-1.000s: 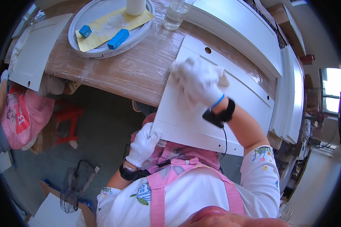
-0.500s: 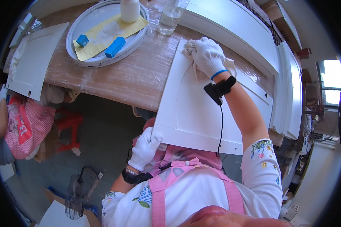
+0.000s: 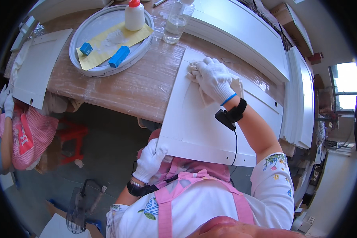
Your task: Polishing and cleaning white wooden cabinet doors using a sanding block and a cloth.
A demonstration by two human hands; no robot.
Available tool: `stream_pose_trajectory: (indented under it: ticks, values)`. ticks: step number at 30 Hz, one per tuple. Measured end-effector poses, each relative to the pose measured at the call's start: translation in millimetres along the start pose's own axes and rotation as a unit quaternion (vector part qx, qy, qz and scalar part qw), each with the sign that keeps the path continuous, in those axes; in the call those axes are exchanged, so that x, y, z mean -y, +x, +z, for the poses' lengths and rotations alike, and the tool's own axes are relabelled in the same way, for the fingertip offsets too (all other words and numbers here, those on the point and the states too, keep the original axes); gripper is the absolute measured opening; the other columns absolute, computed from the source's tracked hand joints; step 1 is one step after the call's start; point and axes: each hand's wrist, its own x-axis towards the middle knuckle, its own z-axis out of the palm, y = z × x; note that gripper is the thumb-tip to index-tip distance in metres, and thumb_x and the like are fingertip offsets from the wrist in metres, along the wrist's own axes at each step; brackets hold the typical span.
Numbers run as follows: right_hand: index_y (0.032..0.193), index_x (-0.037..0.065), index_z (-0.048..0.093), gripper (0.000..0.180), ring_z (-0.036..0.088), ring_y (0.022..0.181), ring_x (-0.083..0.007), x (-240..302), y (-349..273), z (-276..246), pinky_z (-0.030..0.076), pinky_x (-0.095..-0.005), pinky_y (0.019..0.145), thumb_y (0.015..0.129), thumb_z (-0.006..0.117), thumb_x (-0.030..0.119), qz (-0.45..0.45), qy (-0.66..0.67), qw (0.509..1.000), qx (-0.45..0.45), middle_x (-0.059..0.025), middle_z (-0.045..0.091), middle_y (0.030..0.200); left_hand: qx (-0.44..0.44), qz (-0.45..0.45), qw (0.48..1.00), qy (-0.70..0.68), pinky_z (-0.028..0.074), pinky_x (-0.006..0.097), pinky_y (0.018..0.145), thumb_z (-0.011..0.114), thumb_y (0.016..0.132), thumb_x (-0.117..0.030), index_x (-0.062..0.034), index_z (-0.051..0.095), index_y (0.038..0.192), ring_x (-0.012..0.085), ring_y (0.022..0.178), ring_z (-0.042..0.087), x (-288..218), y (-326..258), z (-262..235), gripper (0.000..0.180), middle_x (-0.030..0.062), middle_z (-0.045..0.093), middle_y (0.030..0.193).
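Observation:
A white cabinet door panel (image 3: 194,127) lies half on the wooden table (image 3: 139,87), its near edge over my lap. My right hand (image 3: 212,77), in a white glove, presses a pale cloth (image 3: 236,85) flat on the panel's far left part. A black device is strapped at that wrist. My gloved left hand (image 3: 150,158) grips the panel's near left corner from below.
A round white tray (image 3: 87,67) holds yellow paper, two blue blocks (image 3: 119,56) and a white bottle with a red cap (image 3: 134,15). A clear bottle (image 3: 177,22) stands beside it. More white panels lean at right. Another person in a pink checked apron (image 3: 23,135) works at left.
My right hand has slid the cloth across the panel, from its far right part toward its far left corner. The left hand keeps its hold at the near corner.

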Motion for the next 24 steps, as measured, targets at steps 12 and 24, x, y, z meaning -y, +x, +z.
stream_pose_trajectory:
  ticks: [12, 24]
  values:
    - [0.101, 0.013, 0.071, 0.029, 0.06, 0.1, -0.0293, -22.8, 14.1, -16.1, 0.05, -0.0423, 0.087, 0.087, 0.062, 0.036, 0.041, 0.01, 0.994, 0.099, -0.014, 0.063, 0.105, 0.011, 0.0, 1.0, -0.008, 0.054, 0.025, 0.068, 0.054, 0.101, -0.029, 0.0025, 0.052, 0.112, 0.0103, 0.076, 0.065, -2.8, -1.2, 2.1, 0.034, 0.0076, 0.065, 0.092]
    - [0.098, 0.014, 0.071, 0.021, 0.063, 0.098, -0.0286, 42.7, 23.7, -10.1, 0.052, -0.037, 0.086, 0.087, 0.063, 0.031, -0.061, 0.175, 0.976, 0.11, -0.0116, 0.066, 0.098, -0.001, -0.019, 1.0, -0.005, 0.053, 0.025, 0.073, 0.056, 0.1, -0.032, 0.0035, 0.052, 0.115, 0.0094, 0.079, 0.063, -3.5, -0.5, 1.4, 0.039, 0.0069, 0.065, 0.094]
